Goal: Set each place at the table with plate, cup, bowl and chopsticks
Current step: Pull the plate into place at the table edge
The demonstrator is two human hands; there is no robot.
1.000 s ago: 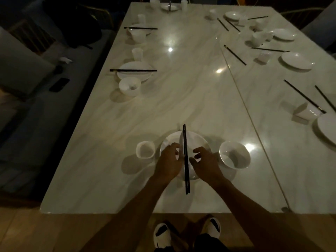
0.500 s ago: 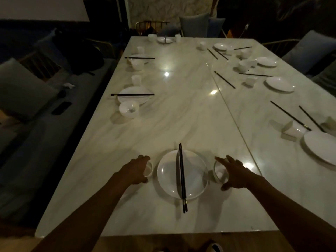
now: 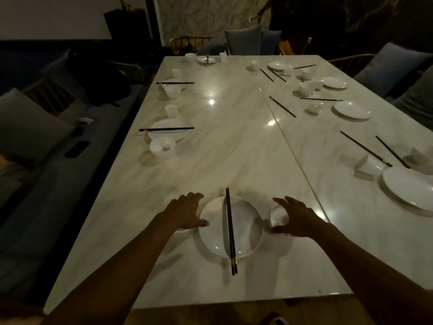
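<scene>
A white plate (image 3: 246, 221) lies near the front edge of the marble table (image 3: 234, 148), with a pair of black chopsticks (image 3: 229, 231) laid lengthwise across it. My left hand (image 3: 187, 212) covers the small white cup (image 3: 182, 231) to the left of the plate, fingers curled over it so that only its near edge shows. On the other side of the plate, my right hand (image 3: 297, 219) wraps around the white bowl (image 3: 277, 215), fingers over the far rim and thumb at the near rim.
Two set places run along the left edge, the nearer with a plate (image 3: 167, 134), bowl (image 3: 162, 147) and cup (image 3: 170, 110). On the right lie loose plates (image 3: 407, 188), chopsticks (image 3: 364, 147) and a tipped cup (image 3: 369, 166). A sofa with a phone (image 3: 77, 148) runs along the left side.
Both hands left the chopsticks on the plate and spread outward, the left onto the cup, the right onto the bowl. The camera has tilted up.
</scene>
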